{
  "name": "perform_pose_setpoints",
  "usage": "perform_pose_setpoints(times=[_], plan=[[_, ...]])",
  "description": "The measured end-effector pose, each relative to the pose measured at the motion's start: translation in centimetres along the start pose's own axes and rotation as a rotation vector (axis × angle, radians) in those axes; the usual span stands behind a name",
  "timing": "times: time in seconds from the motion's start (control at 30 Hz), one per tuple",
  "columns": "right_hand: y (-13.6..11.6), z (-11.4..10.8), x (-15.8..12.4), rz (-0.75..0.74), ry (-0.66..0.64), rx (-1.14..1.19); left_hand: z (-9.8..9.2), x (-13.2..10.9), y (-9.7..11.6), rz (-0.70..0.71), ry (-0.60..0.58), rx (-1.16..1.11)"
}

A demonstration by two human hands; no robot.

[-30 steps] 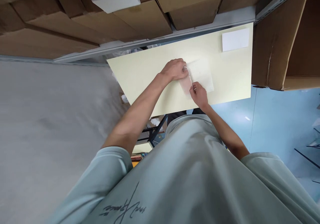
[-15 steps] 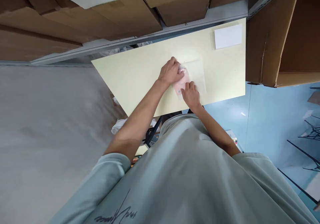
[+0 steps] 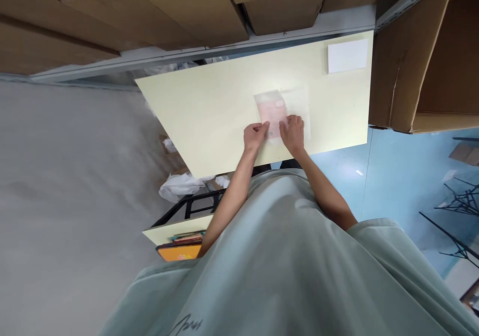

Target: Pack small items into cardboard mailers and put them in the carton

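A flat pink packet [image 3: 271, 111] with a translucent pale margin lies on the cream tabletop [image 3: 209, 111]. Its kind is not clear, though faint print shows on it. My left hand [image 3: 255, 135] pinches the packet's lower left edge between thumb and fingertips. On the other side, my right hand [image 3: 294, 134] has its fingers curled over the packet's right edge, thumb against the pink part. Under that hand and to its right spreads a thin whitish translucent sheet [image 3: 300, 100], partly covered by the packet.
A white box or block [image 3: 347, 55] sits at the tabletop's far right corner. Cardboard boxes [image 3: 284, 6] line a shelf behind, and a large open carton [image 3: 396, 76] stands to the right. Left of me are a white plastic bag [image 3: 175, 186] and an orange item [image 3: 179, 252] on a lower surface.
My left hand has moved from the packet's top down to its lower left edge, uncovering the pink surface. My right hand has shifted slightly right. The view has tilted a little.
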State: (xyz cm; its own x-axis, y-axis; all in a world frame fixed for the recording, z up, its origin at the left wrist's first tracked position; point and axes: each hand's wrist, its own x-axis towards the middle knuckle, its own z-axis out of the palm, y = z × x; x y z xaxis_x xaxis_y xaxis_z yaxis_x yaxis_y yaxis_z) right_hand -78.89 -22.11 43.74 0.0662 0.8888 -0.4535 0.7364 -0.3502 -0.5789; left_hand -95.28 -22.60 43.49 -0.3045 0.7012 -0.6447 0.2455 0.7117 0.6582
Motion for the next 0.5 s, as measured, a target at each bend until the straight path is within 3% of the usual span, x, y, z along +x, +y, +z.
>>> perform_pose_setpoints(times=[0.1, 0.23, 0.33, 0.5], plan=[[0.7, 0.0, 0.8, 0.006, -0.031, -0.011, -0.2, 0.0, 1.0, -0.076, -0.038, -0.060], [1.7, -1.3, 1.8, -0.043, -0.042, 0.016, 0.7, -2.1, 3.1, 0.129, 0.008, 0.027], [2.4, -4.4, 2.1, -0.046, -0.071, 0.092, 2.9, -3.8, 5.1, 0.255, 0.020, 0.082], [3.2, -9.5, 1.6, -0.043, 0.022, 0.270, 8.2, -4.7, 7.4, 0.342, -0.052, 0.034]])
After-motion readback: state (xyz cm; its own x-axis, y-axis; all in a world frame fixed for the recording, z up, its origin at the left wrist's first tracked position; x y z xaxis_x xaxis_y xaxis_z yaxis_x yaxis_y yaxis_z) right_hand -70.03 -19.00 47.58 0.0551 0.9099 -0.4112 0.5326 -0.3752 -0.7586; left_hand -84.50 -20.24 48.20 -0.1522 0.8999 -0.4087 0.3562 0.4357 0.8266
